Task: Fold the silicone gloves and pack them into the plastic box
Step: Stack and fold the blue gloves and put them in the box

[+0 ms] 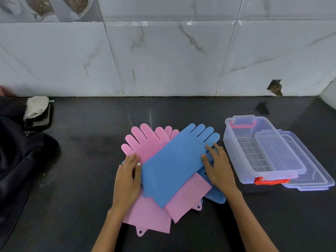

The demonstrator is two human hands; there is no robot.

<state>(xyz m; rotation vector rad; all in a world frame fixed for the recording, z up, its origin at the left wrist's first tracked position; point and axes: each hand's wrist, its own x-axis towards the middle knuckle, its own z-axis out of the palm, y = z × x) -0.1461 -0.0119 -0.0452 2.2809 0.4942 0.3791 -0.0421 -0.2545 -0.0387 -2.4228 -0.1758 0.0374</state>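
Observation:
A blue silicone glove lies flat on top of a pile in the middle of the dark counter, fingers pointing to the far right. Two pink gloves lie under it, and part of a second blue glove shows at the lower right. My left hand rests on the pile at the top glove's left edge, thumb against it. My right hand lies flat on the glove's right side near the fingers. The clear plastic box with orange latches stands open to the right of the pile.
The box's clear lid leans on the box's right side and the counter. A dark cloth covers the left of the counter, with a small dark tray holding a white rag behind it. A tiled wall closes the back.

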